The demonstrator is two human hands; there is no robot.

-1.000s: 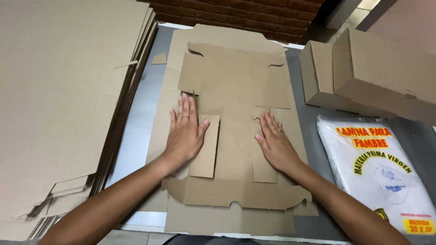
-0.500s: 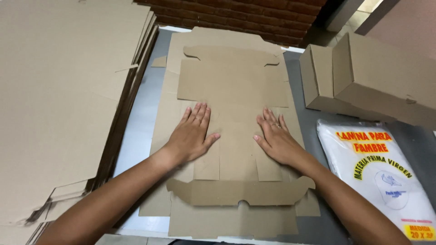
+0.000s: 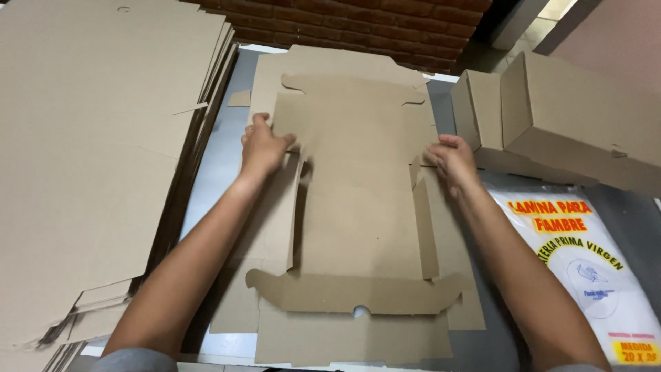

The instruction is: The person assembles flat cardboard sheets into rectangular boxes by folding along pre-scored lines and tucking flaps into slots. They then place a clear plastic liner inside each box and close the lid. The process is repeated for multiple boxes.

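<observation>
box blank (image 3: 358, 207): matt brown cardboard, smooth-faced, is creasing under my left hand (image 3: 261, 146) and right hand (image 3: 451, 160)
flat sheets (image 3: 89, 151): the same dull brown cardboard, with rough cut edges, is lying stacked
folded boxes (image 3: 571, 117): matt cardboard, plain and unprinted
tabletop (image 3: 213, 165): smooth grey metal is giving a soft sheen
bag (image 3: 592, 275): glossy white plastic film is catching light
wall (image 3: 358, 24): rough red brick

— Surface?
— Grey metal table (image 3: 219, 155).
— Lying on it?
— Flat cardboard blank (image 3: 358, 207) centre, stacked cardboard sheets (image 3: 89, 158) left, folded boxes (image 3: 551, 117) and plastic packet (image 3: 585, 269) right.
</observation>
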